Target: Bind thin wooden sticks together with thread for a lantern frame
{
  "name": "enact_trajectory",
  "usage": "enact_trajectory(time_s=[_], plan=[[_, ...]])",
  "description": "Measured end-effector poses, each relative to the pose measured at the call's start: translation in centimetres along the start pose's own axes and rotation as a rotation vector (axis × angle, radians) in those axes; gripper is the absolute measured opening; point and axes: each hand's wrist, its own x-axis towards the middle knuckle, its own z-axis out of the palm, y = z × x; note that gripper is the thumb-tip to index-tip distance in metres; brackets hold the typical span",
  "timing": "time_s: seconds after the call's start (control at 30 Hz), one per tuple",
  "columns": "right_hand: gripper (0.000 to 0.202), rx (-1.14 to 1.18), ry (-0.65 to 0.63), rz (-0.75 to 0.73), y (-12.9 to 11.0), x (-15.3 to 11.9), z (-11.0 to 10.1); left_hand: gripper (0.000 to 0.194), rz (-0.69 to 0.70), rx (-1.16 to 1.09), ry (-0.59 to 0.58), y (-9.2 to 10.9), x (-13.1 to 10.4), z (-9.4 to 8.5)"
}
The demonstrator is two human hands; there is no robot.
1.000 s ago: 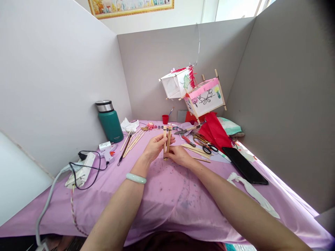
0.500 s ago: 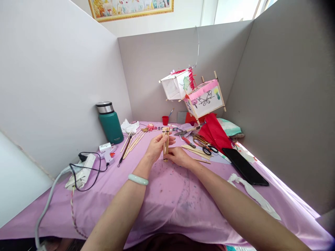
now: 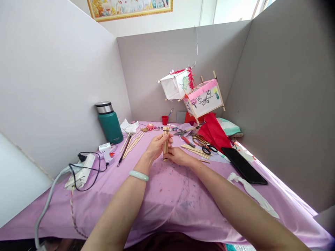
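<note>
An upright bundle of wooden sticks (image 3: 165, 146), with dark bands near its top and bottom, stands between my hands over the middle of the table. My left hand (image 3: 156, 144) is closed around its upper part, thumb at the front and fingers behind. Lower down, my right hand (image 3: 178, 155) pinches the bundle near its bottom end; some of its fingertips are hidden behind the sticks. Right of my right hand lie loose wooden sticks (image 3: 196, 151) and black-handled scissors (image 3: 206, 150).
A green bottle (image 3: 110, 125), a glue gun (image 3: 106, 155) and a power strip (image 3: 83, 170) with cables stand left. Two paper lanterns (image 3: 204, 99) hang at the back. Red cloth (image 3: 213, 130), pliers (image 3: 187, 141) and a black phone (image 3: 243, 165) lie right.
The sticks of the bundle, spread with gaps before, now sit closer together. Both hands keep their grip in nearly the same place.
</note>
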Motion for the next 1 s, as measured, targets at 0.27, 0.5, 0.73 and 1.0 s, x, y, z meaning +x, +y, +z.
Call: enact_trajectory(time_s=[0.27, 0.5, 0.73, 1.0], plan=[[0.02, 0.007, -0.015, -0.002, -0.1, 0.0, -0.2, 0.03, -0.015, 0.008, -0.012, 0.2, 0.1, 0.3], [0.017, 0.157, -0.157, 0.059, -0.2, -1.0, -1.9, 0.033, -0.006, 0.056, 0.022, 0.3, 0.1, 0.3], [0.017, 0.149, -0.09, 0.029, -0.1, -1.0, -1.8, 0.033, -0.015, 0.057, 0.023, 0.3, 0.1, 0.3], [0.009, -0.004, -0.003, -0.037, -0.2, -0.6, -0.3, 0.032, -0.006, 0.037, 0.007, 0.1, 0.1, 0.0]])
